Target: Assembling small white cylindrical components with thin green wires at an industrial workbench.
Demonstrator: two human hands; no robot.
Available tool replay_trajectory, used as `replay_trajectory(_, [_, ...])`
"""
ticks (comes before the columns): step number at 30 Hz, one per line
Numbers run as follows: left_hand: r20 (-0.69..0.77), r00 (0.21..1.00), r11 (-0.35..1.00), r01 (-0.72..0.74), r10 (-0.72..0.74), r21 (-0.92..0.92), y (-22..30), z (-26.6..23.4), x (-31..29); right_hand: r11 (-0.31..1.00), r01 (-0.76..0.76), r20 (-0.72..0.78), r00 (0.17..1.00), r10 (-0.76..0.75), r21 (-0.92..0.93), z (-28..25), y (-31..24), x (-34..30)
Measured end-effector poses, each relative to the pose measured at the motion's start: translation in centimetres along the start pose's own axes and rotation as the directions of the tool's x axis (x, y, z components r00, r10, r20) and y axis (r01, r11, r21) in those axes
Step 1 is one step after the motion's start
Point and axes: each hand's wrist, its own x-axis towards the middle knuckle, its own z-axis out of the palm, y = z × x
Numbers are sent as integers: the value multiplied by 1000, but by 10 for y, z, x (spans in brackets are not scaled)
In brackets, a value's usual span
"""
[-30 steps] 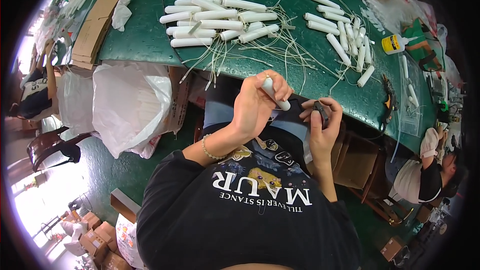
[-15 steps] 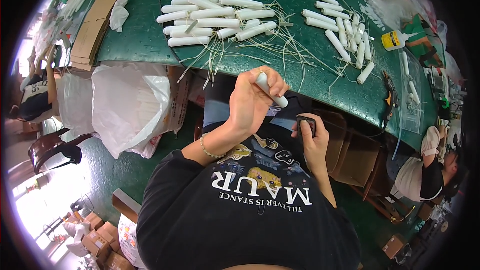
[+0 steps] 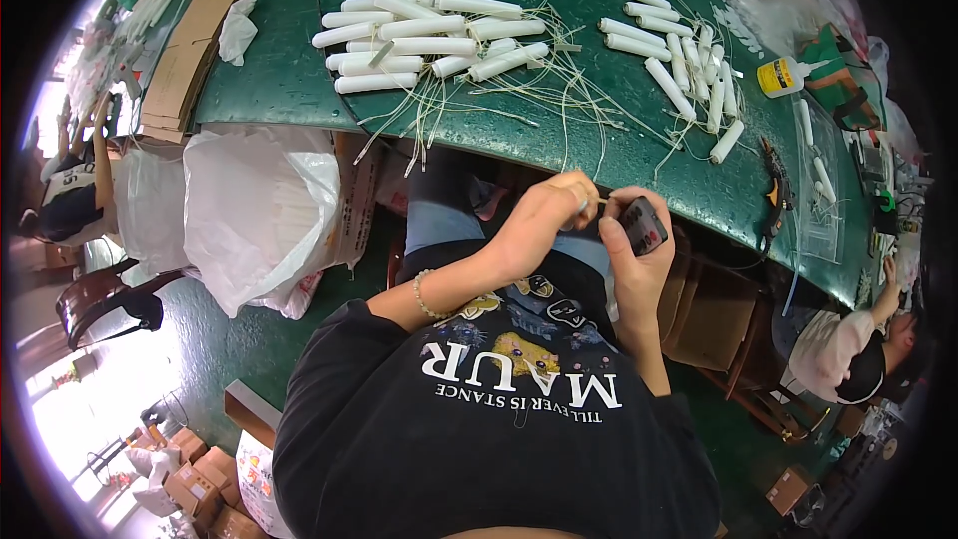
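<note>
In front of my lap, at the table's near edge, my two hands are close together. My left hand (image 3: 549,220) is closed around a white tube, mostly hidden by the fingers. My right hand (image 3: 639,265) grips a small black handheld device (image 3: 649,228) with dark buttons and a red spot, like a remote control. A short thin yellowish piece shows between the hands; what it belongs to is unclear. Beyond them lies a heap of white tubes (image 3: 434,46) with thin pale wires trailing toward me. More white tubes (image 3: 667,88) lie farther right.
The green table (image 3: 269,90) curves across the front. On its right are a yellow-labelled glue bottle (image 3: 780,78) and a black-and-orange hot glue gun (image 3: 773,195). A plastic-lined box (image 3: 261,210) stands at left. A cardboard box (image 3: 714,319) sits under the table; a co-worker (image 3: 848,349) is at right.
My left hand has moved right and turned over with the white tube, coming beside my right hand. My right hand has risen with the black device and tilted it.
</note>
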Motion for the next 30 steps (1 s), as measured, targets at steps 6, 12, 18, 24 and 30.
replay_trajectory(6, [28, 993, 935, -114, 111, 337, -4, 4, -2, 1000, -22, 11, 1000, 22, -20, 6, -7, 7])
replay_trajectory(12, [117, 986, 887, -162, 123, 433, -5, 2, 0, 999, -30, 1, 1000, 30, -36, -1, -6, 9])
replay_trajectory(18, [110, 992, 897, -104, 63, 429, -7, 2, -1, 997, -13, 30, 999, 15, -73, 0, -8, 11])
replay_trajectory(24, [95, 993, 894, -104, 69, 437, -12, 0, -1, 994, -35, 34, 999, 39, -108, 1, -7, 10])
replay_trajectory(30, [46, 998, 989, 42, -49, 143, -8, -5, 0, 999, -35, -44, 998, 34, -11, -1, -1, 8])
